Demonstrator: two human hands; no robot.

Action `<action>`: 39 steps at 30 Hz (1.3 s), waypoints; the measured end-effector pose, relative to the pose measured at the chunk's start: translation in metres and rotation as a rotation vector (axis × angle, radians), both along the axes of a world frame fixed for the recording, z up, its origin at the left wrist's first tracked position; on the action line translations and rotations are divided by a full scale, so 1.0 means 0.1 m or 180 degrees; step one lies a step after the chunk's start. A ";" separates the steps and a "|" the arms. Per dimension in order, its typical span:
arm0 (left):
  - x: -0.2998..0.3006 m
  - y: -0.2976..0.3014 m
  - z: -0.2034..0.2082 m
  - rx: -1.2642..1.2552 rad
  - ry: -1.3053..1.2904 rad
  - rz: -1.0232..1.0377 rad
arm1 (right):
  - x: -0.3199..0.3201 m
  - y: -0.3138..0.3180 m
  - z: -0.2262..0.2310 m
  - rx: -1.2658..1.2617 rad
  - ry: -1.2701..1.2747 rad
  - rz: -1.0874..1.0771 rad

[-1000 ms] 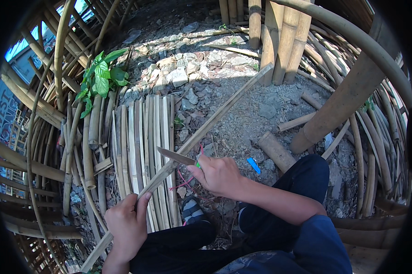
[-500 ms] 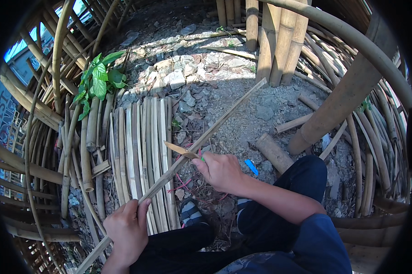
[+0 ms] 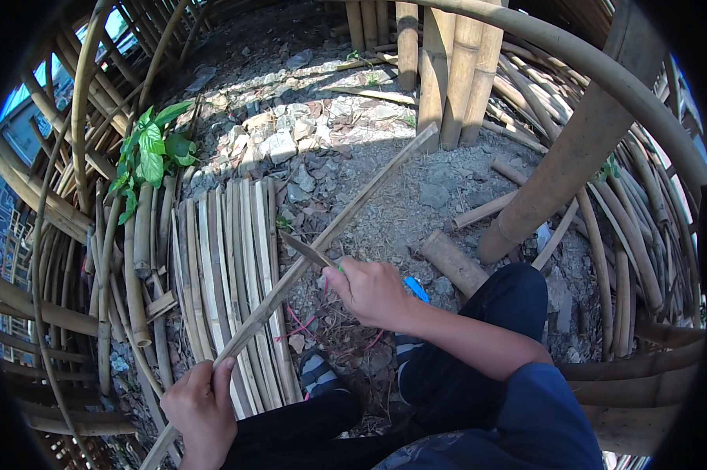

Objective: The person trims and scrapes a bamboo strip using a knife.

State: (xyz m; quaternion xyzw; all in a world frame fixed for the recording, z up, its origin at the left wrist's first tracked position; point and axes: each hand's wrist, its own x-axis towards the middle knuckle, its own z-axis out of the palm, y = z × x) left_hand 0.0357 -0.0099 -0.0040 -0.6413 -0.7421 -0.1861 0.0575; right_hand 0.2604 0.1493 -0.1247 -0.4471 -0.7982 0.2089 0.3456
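A long, narrow bamboo strip [image 3: 352, 210] slants across the view from lower left to upper right. My left hand [image 3: 202, 403] is closed around its lower part, with the thumb along the top. In my right hand [image 3: 369, 294] is a knife [image 3: 306, 251] with a pointed blade; a little green shows at its handle, the rest hidden by the fingers. The blade lies across the middle of the strip, against or just over it. Beneath and to the left, a row of split bamboo strips [image 3: 226, 274] lies side by side on the ground.
Bamboo poles [image 3: 440, 74] stand ahead, and a thick slanting pole [image 3: 561, 149] rises at right beside stacked bamboo. A cut bamboo piece [image 3: 454, 262] and a blue object [image 3: 416, 288] lie near my right knee. A leafy plant [image 3: 151, 153] grows at left; rubble [image 3: 279, 145] covers the ground ahead.
The knife blade has turned, its face now darker instead of brightly lit. The whole view has shifted slightly, and both hands keep their holds.
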 end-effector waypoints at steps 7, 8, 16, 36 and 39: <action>-0.01 -0.11 0.05 0.0212 0.0058 0.0185 | 0.65 0.87 -0.11 -0.0315 -0.0401 -0.1235; -0.01 -0.11 0.05 0.0306 0.0116 0.0226 | 0.70 0.95 -0.11 -0.0452 -0.0265 -0.1436; 0.03 -0.04 0.06 0.0048 -0.0027 0.0091 | -0.04 -0.12 0.25 -0.0112 -0.0096 0.0279; 0.02 -0.14 0.08 0.0186 0.0058 0.0168 | 0.32 0.26 0.15 -0.0335 -0.0429 -0.0300; -0.04 -0.16 0.14 0.0274 0.0235 -0.0098 | 0.49 0.52 0.13 -0.0173 -0.0411 -0.0358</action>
